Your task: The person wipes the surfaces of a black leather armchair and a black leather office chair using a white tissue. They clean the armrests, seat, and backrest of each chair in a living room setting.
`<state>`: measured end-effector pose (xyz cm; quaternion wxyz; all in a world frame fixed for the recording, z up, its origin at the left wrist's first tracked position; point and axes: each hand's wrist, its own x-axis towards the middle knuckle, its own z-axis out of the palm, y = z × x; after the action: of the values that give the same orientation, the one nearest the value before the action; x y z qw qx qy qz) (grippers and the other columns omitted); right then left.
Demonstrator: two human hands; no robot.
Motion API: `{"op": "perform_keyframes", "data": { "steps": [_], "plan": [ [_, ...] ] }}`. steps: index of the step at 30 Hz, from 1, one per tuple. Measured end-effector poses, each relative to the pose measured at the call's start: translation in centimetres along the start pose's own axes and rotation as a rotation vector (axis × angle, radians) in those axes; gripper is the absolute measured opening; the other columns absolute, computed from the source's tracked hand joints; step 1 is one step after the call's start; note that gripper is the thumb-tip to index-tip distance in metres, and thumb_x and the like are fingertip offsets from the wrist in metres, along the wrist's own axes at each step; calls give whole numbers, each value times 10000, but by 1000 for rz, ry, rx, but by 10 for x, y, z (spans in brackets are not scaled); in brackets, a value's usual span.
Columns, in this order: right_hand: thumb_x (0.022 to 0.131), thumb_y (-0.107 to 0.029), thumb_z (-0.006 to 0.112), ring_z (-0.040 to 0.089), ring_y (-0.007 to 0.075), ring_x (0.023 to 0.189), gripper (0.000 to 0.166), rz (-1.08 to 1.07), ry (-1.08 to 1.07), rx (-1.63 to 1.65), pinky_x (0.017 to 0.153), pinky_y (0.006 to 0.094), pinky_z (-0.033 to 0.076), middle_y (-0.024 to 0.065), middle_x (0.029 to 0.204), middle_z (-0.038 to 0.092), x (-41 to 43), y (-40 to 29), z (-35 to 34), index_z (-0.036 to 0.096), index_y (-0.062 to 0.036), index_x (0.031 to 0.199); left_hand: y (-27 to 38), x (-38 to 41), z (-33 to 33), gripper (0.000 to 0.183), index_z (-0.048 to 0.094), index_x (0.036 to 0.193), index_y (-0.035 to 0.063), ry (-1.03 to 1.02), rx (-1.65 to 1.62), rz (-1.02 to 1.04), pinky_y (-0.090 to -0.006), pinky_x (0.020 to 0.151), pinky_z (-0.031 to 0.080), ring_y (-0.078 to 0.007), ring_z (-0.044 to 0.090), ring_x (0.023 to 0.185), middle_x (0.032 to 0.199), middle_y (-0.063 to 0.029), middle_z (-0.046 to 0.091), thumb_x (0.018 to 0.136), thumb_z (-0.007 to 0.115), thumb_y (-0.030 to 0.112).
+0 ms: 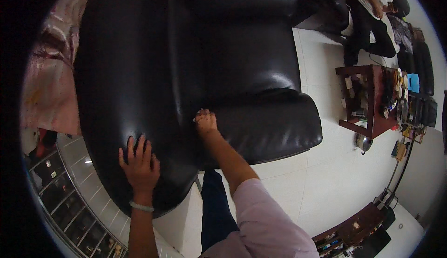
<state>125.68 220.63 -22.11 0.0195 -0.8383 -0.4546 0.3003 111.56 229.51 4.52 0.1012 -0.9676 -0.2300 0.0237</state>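
A black leather sofa (241,55) fills the middle of the view. My left hand (140,169) lies flat on its rounded backrest (129,83), fingers spread, holding nothing; a pale bangle (141,206) circles that wrist. At the inner end of the padded armrest (269,128), where it meets the backrest, my right hand (206,123) is closed and pressed to the leather. Bits of a small white wipe or cloth (195,119) show at its fingers, mostly hidden under the hand.
A dark red wooden table (379,97) holds dishes and other items; a metal pot (363,142) is beside its leg. A seated person (370,23) is at upper right. Pale floor tiles (324,167) lie beyond the sofa. A wooden cabinet (352,230) stands lower right, a dark rack (66,202) lower left.
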Motion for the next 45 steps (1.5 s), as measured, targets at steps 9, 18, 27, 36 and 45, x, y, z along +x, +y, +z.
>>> {"op": "perform_keyframes", "data": {
  "steps": [9, 18, 27, 36, 45],
  "plan": [
    [868, -258, 531, 519, 219, 1111, 254, 421, -33, -327, 881, 374, 433, 40, 1165, 587, -28, 272, -58, 677, -163, 1052, 1, -1, -7, 338, 613, 1154, 66, -52, 75, -17, -543, 1115, 191, -303, 368, 1340, 1372, -47, 499, 823, 579, 125],
    [877, -205, 498, 524, 257, 1096, 250, 709, 217, -173, 859, 403, 456, 75, 1120, 585, -106, 406, -72, 664, -170, 1060, 4, 4, -1, 348, 579, 1190, 50, 1, 107, 49, -549, 1111, 200, -319, 368, 1341, 1372, -77, 499, 847, 557, 105],
    [709, 29, 513, 528, 363, 904, 448, 692, 785, 144, 778, 465, 469, 163, 927, 558, -217, 400, -29, 656, -114, 1110, 4, 3, -1, 317, 580, 1185, 33, -25, 78, 39, -538, 1127, 168, -322, 348, 1355, 1390, -90, 485, 881, 522, 100],
    [682, 69, 545, 510, 351, 902, 431, 670, 865, 147, 773, 446, 418, 169, 936, 545, -259, 314, -28, 655, -56, 1079, 1, 1, 0, 301, 627, 1133, 34, 45, 117, 67, -529, 1113, 207, -307, 387, 1333, 1362, -72, 515, 872, 515, 129],
    [589, 114, 511, 508, 359, 911, 612, 633, 1035, 718, 825, 423, 413, 160, 961, 561, -235, 118, 43, 624, -71, 1161, -2, -4, 1, 369, 578, 1214, 59, 1, 130, 73, -541, 1109, 202, -301, 360, 1349, 1397, -71, 476, 857, 531, 142]
  ]
}}
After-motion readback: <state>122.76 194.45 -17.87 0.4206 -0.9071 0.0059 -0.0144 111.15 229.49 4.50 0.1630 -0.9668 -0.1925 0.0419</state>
